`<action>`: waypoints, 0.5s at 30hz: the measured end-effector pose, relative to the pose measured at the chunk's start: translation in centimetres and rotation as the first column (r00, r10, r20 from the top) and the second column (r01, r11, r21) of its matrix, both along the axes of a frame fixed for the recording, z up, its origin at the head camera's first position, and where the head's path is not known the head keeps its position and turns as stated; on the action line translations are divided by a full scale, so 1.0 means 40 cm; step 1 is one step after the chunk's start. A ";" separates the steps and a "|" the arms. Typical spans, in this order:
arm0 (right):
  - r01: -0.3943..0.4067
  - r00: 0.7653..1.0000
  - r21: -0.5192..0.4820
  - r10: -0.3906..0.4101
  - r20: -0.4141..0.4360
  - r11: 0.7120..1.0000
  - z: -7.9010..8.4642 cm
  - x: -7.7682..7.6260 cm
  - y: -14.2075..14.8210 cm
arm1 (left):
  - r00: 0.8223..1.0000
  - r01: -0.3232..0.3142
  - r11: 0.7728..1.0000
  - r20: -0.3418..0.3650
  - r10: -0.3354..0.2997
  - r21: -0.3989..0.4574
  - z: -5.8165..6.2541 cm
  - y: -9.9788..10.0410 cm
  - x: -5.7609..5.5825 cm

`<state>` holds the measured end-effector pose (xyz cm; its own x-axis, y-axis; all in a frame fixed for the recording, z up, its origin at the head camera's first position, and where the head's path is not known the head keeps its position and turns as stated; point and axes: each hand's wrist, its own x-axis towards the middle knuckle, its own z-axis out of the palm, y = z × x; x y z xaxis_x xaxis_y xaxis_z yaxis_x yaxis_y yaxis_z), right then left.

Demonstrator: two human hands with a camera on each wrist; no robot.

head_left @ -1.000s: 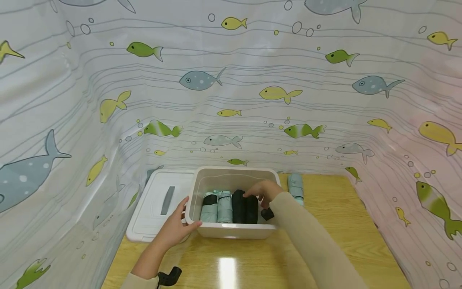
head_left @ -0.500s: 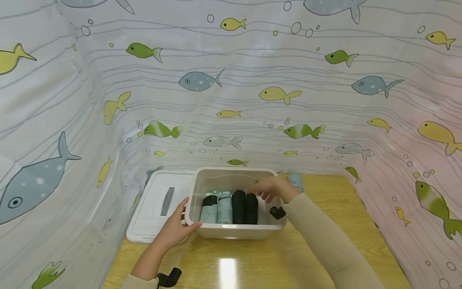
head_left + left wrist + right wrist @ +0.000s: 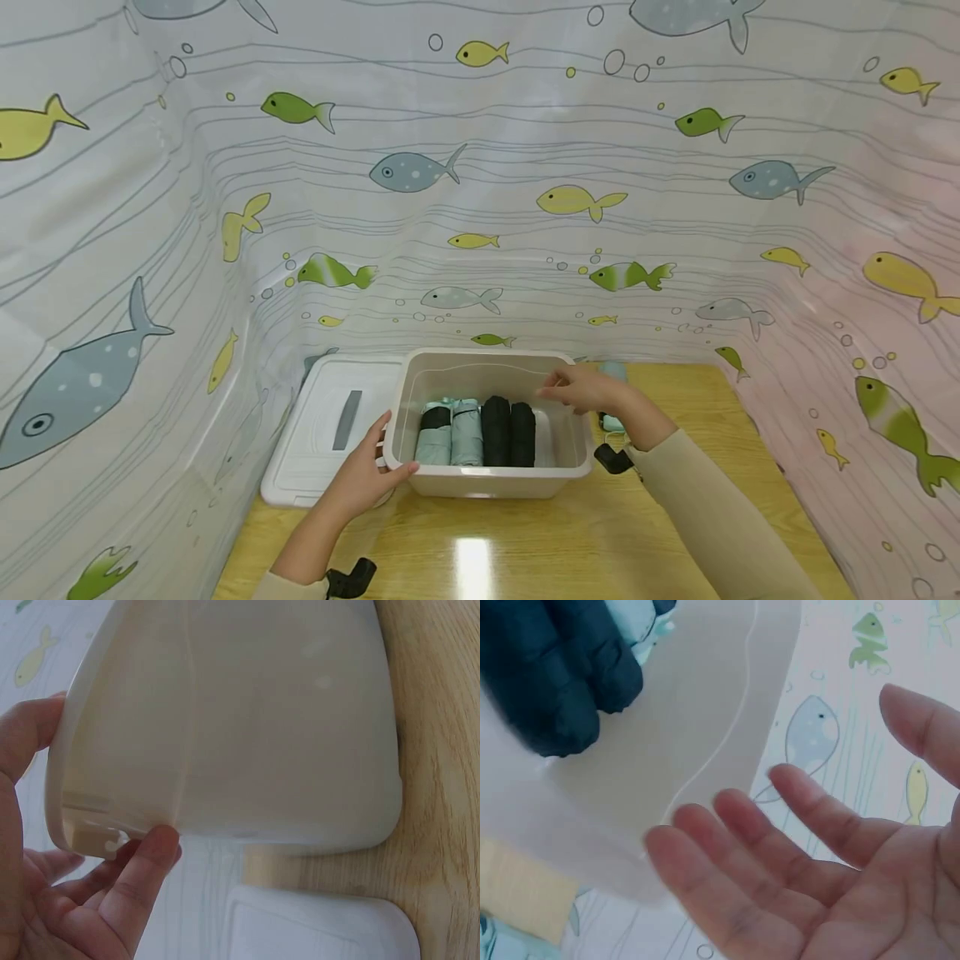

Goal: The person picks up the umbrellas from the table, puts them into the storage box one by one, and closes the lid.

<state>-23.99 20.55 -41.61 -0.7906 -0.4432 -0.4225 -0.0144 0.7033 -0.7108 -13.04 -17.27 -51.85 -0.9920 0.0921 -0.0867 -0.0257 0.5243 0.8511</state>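
Note:
A beige plastic storage bin (image 3: 487, 482) stands on the table in the head view. My left hand (image 3: 363, 475) grips its left end, thumb at the front corner. The left wrist view shows that hand's fingers around the bin's rim (image 3: 56, 780). Inside, two pale teal rolled fabric bundles (image 3: 467, 437) and two black rolled bundles (image 3: 496, 433) stand side by side. My right hand (image 3: 592, 392) hovers over the bin's right end, holding nothing. In the right wrist view its fingers (image 3: 742, 817) are spread and loosely bent, apart from the black bundles (image 3: 562, 682).
A white lid (image 3: 315, 450) with a grey strip lies left of the bin. Another pale teal bundle (image 3: 612, 423) lies on the wooden table (image 3: 690, 450) right of the bin, partly behind my right hand. A fish-patterned curtain (image 3: 480, 167) surrounds the table on the back and sides.
My right hand has moved away from the black bundles, rightward to the bin's right end. My left hand keeps its hold on the bin, and the bundles inside stay put.

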 end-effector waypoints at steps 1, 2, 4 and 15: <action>0.002 1.000 -0.012 -0.002 -0.020 1.000 -0.003 0.004 0.009 | 1.000 0.000 1.000 0.004 0.000 0.000 0.000 0.001 0.000; 0.005 0.999 -0.021 -0.005 -0.041 1.000 -0.007 0.007 0.018 | 1.000 0.000 1.000 0.007 0.000 0.000 -0.001 0.001 0.000; 0.012 0.997 -0.048 -0.016 -0.081 0.999 -0.012 0.014 0.036 | 1.000 0.001 1.000 0.012 -0.001 0.002 -0.001 0.003 -0.001; 0.129 0.940 -0.093 -0.152 -0.305 0.987 -0.103 0.005 0.150 | 1.000 0.001 1.000 0.006 -0.001 -0.003 -0.002 0.007 -0.009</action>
